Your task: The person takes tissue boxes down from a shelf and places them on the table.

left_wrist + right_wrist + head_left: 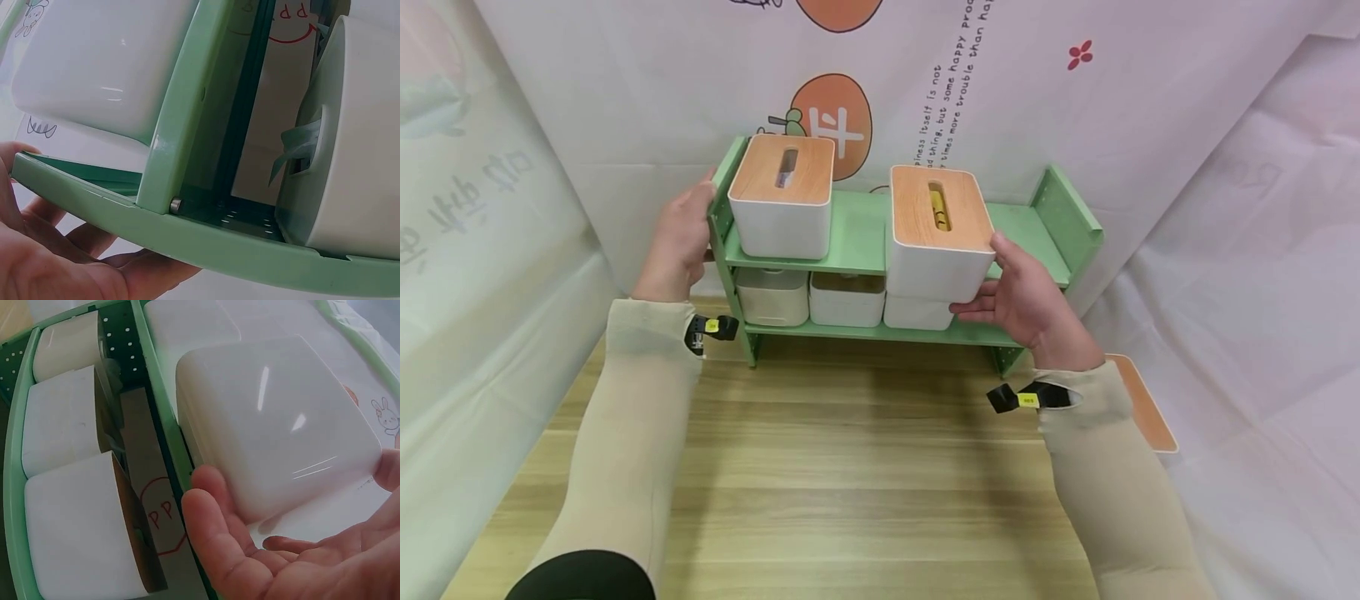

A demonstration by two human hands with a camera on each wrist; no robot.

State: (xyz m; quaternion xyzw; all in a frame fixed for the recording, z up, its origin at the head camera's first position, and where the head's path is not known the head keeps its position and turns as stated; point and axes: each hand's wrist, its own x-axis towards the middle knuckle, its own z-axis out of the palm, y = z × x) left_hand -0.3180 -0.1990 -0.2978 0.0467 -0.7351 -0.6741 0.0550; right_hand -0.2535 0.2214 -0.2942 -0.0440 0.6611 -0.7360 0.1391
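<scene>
My right hand (1033, 296) holds a white tissue box (940, 275) with a wood-grain lid, thumb at the lid's edge and fingers low on its side. Something yellow shows through its slot. The box tilts toward me at the front of the upper level of a green shelf (861, 229). At the shelf's left end, my left hand (677, 233) grips the side panel (187, 240), its fingers partly behind it in the left wrist view. Just right of that panel, a second wood-lidded tissue box (781, 225) stands on the upper level.
On the lower level stand a cream tissue box (772, 298), a white box (847, 307) and another white box (917, 313), overlapped by the held one. A wood-grain panel with a white edge (1138, 408) lies on the floor at right. White printed cloth (1000, 100) hangs behind the shelf.
</scene>
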